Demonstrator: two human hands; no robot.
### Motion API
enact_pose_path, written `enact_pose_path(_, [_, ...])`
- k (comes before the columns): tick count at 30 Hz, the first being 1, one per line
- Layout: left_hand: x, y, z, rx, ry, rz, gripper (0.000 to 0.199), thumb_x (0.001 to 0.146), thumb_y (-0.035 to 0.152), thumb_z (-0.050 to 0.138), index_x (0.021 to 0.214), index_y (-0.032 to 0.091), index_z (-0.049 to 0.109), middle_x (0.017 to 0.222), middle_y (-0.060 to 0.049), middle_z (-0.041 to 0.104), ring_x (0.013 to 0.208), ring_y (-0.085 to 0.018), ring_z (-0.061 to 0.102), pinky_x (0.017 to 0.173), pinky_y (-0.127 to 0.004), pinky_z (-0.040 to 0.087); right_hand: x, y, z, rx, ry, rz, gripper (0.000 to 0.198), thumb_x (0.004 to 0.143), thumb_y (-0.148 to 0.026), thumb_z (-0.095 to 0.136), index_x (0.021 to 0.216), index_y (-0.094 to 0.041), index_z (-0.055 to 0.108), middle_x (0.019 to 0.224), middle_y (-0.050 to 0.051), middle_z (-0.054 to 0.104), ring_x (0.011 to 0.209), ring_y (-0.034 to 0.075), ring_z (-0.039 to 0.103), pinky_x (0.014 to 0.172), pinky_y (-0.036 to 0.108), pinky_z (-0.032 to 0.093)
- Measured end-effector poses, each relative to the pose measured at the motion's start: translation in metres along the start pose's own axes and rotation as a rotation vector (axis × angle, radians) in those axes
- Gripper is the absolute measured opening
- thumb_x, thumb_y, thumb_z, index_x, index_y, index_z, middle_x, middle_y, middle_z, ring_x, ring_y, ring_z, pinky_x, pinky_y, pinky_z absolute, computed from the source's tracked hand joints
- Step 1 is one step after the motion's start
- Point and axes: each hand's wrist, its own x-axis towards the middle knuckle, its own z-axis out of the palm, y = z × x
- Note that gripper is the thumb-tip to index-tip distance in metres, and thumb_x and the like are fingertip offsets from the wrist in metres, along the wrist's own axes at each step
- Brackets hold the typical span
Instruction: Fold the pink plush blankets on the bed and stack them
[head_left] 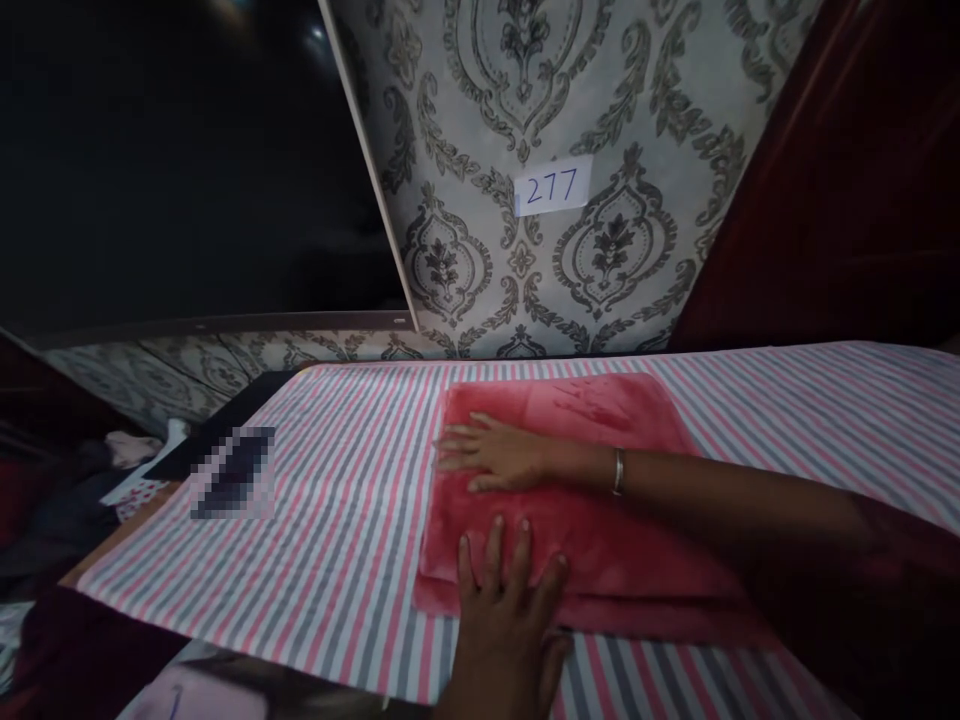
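A folded red plush blanket lies flat on the striped cloth that covers the table. My right hand reaches across from the right and rests palm down near the blanket's left side, fingers spread. A silvery bangle circles that wrist. At the blanket's near edge, my left hand lies with its fingers apart, the fingertips on the plush. Neither hand grips anything. Lighter brushed marks show in the pile at the blanket's far side.
A large dark television screen stands at the back left. Patterned wallpaper carries a paper label reading 277. A blurred-out dark item lies on the cloth's left part. Clothes are heaped beyond the table's left edge.
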Motion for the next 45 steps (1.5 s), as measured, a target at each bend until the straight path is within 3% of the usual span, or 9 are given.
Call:
enact_pose_path(5, [-0.001, 0.0, 0.009, -0.028, 0.006, -0.011, 0.08, 0.083, 0.048, 0.066, 0.156, 0.035, 0.035, 0.165, -0.009, 0.031, 0.155, -0.04, 0.011, 0.119, -0.07, 0.003, 0.028, 0.069, -0.01, -0.026, 0.029, 0.279, 0.059, 0.103, -0.056, 0.04, 0.157, -0.032, 0.036, 0.166, 0.006, 0.024, 0.155, 0.032, 0.014, 0.121, 0.065, 0.007])
enact_pose_path(9, [-0.005, 0.001, 0.014, -0.049, -0.036, -0.032, 0.082, 0.083, 0.039, 0.069, 0.157, 0.038, 0.033, 0.164, -0.007, 0.034, 0.155, -0.04, 0.012, 0.119, -0.072, 0.011, 0.037, 0.094, -0.007, 0.111, 0.032, 0.425, 0.061, 0.103, -0.058, 0.034, 0.159, -0.033, 0.031, 0.167, 0.005, 0.024, 0.153, 0.033, 0.02, 0.12, 0.065, 0.018])
enact_pose_path(14, [-0.005, -0.001, 0.013, -0.059, -0.042, -0.019, 0.079, 0.084, 0.037, 0.068, 0.156, 0.037, 0.035, 0.164, -0.007, 0.034, 0.155, -0.041, 0.012, 0.117, -0.074, 0.017, 0.037, 0.1, 0.0, 0.157, 0.057, 0.466, 0.06, 0.104, -0.058, 0.032, 0.158, -0.032, 0.034, 0.165, 0.004, 0.029, 0.154, 0.03, 0.019, 0.122, 0.061, 0.018])
enact_pose_path(21, [0.003, -0.002, 0.009, -0.055, 0.044, -0.042, 0.076, 0.083, 0.029, 0.067, 0.154, 0.036, 0.041, 0.166, -0.007, 0.031, 0.155, -0.039, 0.014, 0.119, -0.07, 0.009, 0.035, 0.075, -0.014, 0.011, 0.155, 0.561, 0.061, 0.105, -0.054, 0.032, 0.16, -0.027, 0.031, 0.166, 0.008, 0.024, 0.153, 0.03, 0.022, 0.124, 0.057, 0.017])
enact_pose_path(28, [0.007, -0.009, 0.002, -0.048, 0.113, -0.008, 0.079, 0.086, 0.018, 0.061, 0.158, 0.031, 0.034, 0.165, -0.01, 0.032, 0.153, -0.038, 0.021, 0.121, -0.068, 0.01, -0.053, -0.001, -0.026, 0.021, 0.228, 0.43, 0.06, 0.105, -0.053, 0.037, 0.16, -0.03, 0.031, 0.168, 0.006, 0.018, 0.155, 0.027, 0.014, 0.126, 0.055, 0.012])
enact_pose_path(33, [0.049, 0.026, -0.006, -0.214, 0.167, 0.101, 0.062, 0.092, 0.024, 0.052, 0.153, 0.023, 0.043, 0.15, -0.012, 0.055, 0.144, -0.031, 0.042, 0.123, -0.06, 0.018, -0.139, -0.032, -0.02, 0.063, 0.242, 0.427, 0.053, 0.106, -0.048, 0.036, 0.155, -0.029, 0.041, 0.165, 0.004, 0.029, 0.154, 0.025, 0.019, 0.126, 0.054, 0.011])
enact_pose_path(36, [0.088, 0.064, -0.011, -0.303, 0.057, 0.252, 0.055, 0.097, 0.035, 0.05, 0.149, 0.019, 0.048, 0.152, -0.013, 0.052, 0.143, -0.029, 0.043, 0.119, -0.054, 0.034, -0.167, -0.027, -0.019, 0.039, 0.238, 0.448, 0.051, 0.106, -0.045, 0.036, 0.155, -0.031, 0.041, 0.163, 0.004, 0.032, 0.154, 0.025, 0.019, 0.125, 0.057, 0.011])
enact_pose_path(39, [0.108, 0.091, -0.004, -0.306, -0.07, 0.277, 0.069, 0.095, 0.054, 0.051, 0.152, 0.016, 0.043, 0.158, -0.017, 0.043, 0.145, -0.039, 0.038, 0.114, -0.068, 0.033, -0.179, -0.007, -0.018, -0.012, 0.181, 0.485, 0.053, 0.106, -0.049, 0.037, 0.156, -0.031, 0.039, 0.165, 0.005, 0.029, 0.155, 0.028, 0.016, 0.122, 0.061, 0.01])
enact_pose_path(45, [0.09, 0.104, 0.022, -0.275, -0.143, 0.269, 0.078, 0.09, 0.054, 0.059, 0.157, 0.022, 0.036, 0.168, -0.008, 0.024, 0.153, -0.043, 0.016, 0.114, -0.078, 0.019, -0.173, 0.06, -0.012, -0.113, 0.186, 0.559, 0.062, 0.103, -0.06, 0.033, 0.159, -0.034, 0.031, 0.167, 0.005, 0.021, 0.154, 0.032, 0.017, 0.12, 0.062, 0.013])
